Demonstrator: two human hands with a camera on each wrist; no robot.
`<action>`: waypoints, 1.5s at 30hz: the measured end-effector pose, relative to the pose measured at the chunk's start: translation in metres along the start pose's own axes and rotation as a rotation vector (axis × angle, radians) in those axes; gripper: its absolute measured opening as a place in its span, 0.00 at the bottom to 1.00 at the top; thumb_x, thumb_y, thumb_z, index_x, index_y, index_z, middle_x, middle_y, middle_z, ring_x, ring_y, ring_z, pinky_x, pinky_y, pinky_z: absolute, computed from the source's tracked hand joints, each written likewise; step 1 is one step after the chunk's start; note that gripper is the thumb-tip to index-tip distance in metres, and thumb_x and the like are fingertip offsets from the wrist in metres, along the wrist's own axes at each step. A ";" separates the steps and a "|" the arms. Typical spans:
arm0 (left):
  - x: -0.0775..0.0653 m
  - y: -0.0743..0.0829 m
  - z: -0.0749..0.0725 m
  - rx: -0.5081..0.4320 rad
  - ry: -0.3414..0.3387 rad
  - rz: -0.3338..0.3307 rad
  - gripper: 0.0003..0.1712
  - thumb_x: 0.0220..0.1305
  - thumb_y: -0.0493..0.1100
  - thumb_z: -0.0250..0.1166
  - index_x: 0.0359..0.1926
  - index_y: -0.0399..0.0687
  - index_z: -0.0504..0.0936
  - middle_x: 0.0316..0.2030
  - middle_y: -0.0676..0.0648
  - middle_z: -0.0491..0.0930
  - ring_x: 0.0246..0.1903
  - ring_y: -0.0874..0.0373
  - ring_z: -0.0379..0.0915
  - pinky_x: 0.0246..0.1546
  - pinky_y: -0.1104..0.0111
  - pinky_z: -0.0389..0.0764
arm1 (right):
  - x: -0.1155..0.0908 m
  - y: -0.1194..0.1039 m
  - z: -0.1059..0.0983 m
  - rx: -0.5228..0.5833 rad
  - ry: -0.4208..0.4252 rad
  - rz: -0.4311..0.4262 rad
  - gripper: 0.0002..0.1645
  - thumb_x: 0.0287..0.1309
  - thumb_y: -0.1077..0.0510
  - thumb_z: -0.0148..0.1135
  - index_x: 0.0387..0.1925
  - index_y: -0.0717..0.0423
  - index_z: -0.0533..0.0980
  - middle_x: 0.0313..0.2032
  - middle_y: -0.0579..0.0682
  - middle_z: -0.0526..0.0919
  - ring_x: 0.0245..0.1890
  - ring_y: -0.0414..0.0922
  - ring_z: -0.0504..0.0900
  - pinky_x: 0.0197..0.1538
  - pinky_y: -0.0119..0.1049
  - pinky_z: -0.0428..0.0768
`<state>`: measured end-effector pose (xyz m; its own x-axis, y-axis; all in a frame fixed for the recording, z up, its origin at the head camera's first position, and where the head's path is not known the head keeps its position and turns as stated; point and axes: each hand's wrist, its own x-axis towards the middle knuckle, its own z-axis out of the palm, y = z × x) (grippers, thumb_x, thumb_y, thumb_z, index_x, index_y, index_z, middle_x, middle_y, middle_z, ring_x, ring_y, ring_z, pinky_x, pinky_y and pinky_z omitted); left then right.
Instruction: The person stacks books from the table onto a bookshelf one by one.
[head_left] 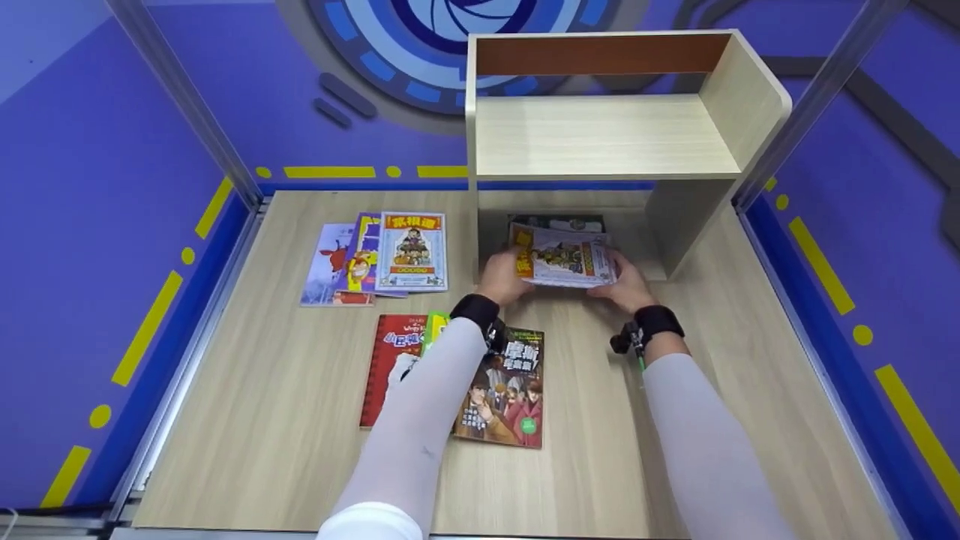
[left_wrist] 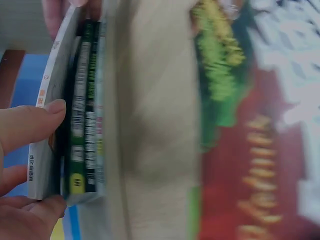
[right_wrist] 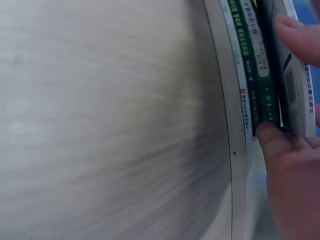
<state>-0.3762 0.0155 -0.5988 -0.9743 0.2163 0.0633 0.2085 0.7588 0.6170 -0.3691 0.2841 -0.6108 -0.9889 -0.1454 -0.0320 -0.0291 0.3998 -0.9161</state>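
A white comic book (head_left: 574, 259) with a yellow title strip lies over a flat stack in the bookshelf's lower compartment. My left hand (head_left: 504, 279) pinches its left end, thumb on the cover and fingers underneath, as the left wrist view shows. At the opposite end my right hand (head_left: 628, 289) pinches the same comic book (right_wrist: 295, 75), one finger reaching down to the spines below. Under it, a dark green book (left_wrist: 80, 110) and several thinner ones show their spines. The comic book tilts slightly, with a dark gap between it and the stack in the left wrist view.
The wooden bookshelf (head_left: 607, 139) stands at the back right, its upper board above my hands. Three overlapping books (head_left: 412, 251) lie at the back left. Below my left forearm are a red book (head_left: 390, 367), a partly hidden green one and a detective-cover book (head_left: 502, 405).
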 end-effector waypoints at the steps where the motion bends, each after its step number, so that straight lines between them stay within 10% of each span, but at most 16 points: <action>1: -0.001 -0.003 0.003 0.006 -0.003 -0.009 0.42 0.43 0.48 0.77 0.61 0.45 0.71 0.51 0.46 0.79 0.51 0.51 0.74 0.55 0.63 0.74 | 0.001 0.003 0.001 -0.029 0.008 0.004 0.56 0.36 0.69 0.75 0.68 0.63 0.56 0.64 0.65 0.64 0.63 0.58 0.64 0.68 0.47 0.59; 18: -0.002 -0.032 0.021 -0.244 -0.003 -0.062 0.51 0.41 0.49 0.78 0.67 0.53 0.64 0.55 0.51 0.77 0.53 0.58 0.72 0.57 0.67 0.71 | -0.002 0.033 0.000 -0.017 0.010 0.016 0.60 0.44 0.58 0.74 0.72 0.60 0.47 0.70 0.59 0.56 0.69 0.54 0.57 0.71 0.45 0.52; 45: 0.000 -0.019 0.026 -0.045 0.108 -0.157 0.27 0.56 0.58 0.67 0.54 0.53 0.76 0.46 0.50 0.82 0.48 0.55 0.77 0.50 0.65 0.76 | -0.003 0.015 0.008 -0.191 0.123 0.131 0.44 0.52 0.45 0.67 0.67 0.54 0.61 0.63 0.57 0.70 0.64 0.54 0.67 0.66 0.46 0.65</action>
<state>-0.3776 0.0172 -0.6306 -0.9985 0.0285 0.0462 0.0519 0.7495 0.6599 -0.3658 0.2828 -0.6274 -0.9960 0.0250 -0.0858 0.0845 0.5734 -0.8149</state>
